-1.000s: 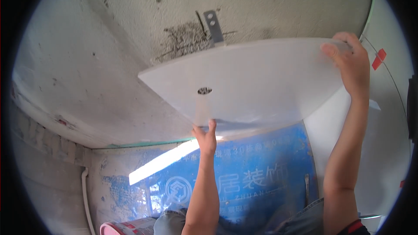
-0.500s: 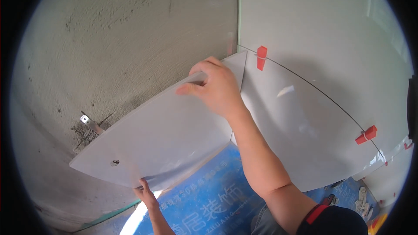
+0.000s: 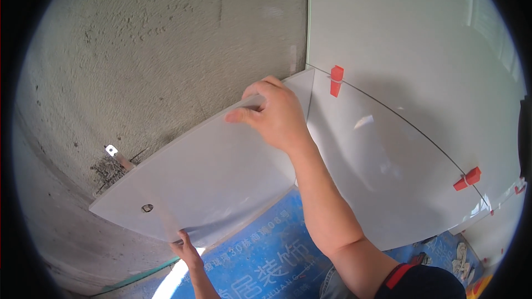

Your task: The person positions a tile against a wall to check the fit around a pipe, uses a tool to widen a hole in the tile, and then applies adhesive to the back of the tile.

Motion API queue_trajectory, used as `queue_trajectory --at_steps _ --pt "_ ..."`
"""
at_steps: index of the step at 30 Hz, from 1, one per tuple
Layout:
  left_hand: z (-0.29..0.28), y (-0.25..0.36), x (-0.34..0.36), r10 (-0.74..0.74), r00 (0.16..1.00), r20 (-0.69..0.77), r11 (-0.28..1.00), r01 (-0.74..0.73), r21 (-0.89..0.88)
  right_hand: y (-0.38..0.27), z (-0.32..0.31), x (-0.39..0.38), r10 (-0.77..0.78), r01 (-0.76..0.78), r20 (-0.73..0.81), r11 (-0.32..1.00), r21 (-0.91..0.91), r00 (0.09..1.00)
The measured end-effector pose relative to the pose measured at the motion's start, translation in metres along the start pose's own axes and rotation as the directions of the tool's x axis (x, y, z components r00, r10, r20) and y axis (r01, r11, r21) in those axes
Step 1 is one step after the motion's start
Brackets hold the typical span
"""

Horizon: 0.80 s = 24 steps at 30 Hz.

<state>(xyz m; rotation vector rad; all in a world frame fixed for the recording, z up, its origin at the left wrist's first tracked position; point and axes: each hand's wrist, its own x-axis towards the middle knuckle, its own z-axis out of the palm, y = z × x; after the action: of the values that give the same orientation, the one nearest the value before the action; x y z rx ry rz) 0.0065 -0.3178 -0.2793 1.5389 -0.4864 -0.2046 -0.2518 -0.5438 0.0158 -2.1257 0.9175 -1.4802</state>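
A large white tile [image 3: 216, 166] with a small round hole [image 3: 147, 208] stands at the unfinished cement wall [image 3: 166, 33], its right end at the tiled wall [image 3: 410, 33] in the corner. My right hand [image 3: 271, 111] grips the tile's top edge, thumb in front and fingers over the top. Lower down, my left hand [image 3: 187, 249] holds the bottom edge. A metal bracket [image 3: 112, 151] shows just above the tile's top edge, beside a patch of rough, broken cement [image 3: 105, 173].
Red wedge clips [image 3: 336, 81] sit along a seam on the right wall, another [image 3: 466, 178] farther right. Below is a blue protective floor sheet [image 3: 260, 254], with debris [image 3: 460, 257] at lower right and a strip of bright light across the bottom left.
Since a second ago, my view has swung right toward the corner, and the held tile's right end now meets the tiled wall. In the last half second it has barely moved.
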Motion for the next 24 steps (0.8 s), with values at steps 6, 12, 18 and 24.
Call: queue_trajectory --at_steps 6,12,18,24 --pt "-0.001 0.006 0.000 0.006 1.000 0.024 0.999 -0.008 0.046 0.002 0.003 0.002 -0.018 0.018 -0.003 1.000 0.001 1.000" --pt "0.008 0.003 -0.002 0.044 0.998 -0.051 0.996 -0.040 0.083 0.010 0.000 0.005 -0.016 0.016 -0.001 1.000 0.021 1.000" --pt "0.015 0.010 -0.006 0.034 0.996 -0.082 0.996 -0.027 0.087 0.011 0.001 0.008 0.008 -0.008 0.000 0.998 0.057 1.000" --pt "-0.006 -0.044 0.013 -0.063 0.997 -0.045 0.996 0.065 0.061 0.018 0.013 0.005 -0.050 0.054 -0.042 0.995 0.089 0.998"
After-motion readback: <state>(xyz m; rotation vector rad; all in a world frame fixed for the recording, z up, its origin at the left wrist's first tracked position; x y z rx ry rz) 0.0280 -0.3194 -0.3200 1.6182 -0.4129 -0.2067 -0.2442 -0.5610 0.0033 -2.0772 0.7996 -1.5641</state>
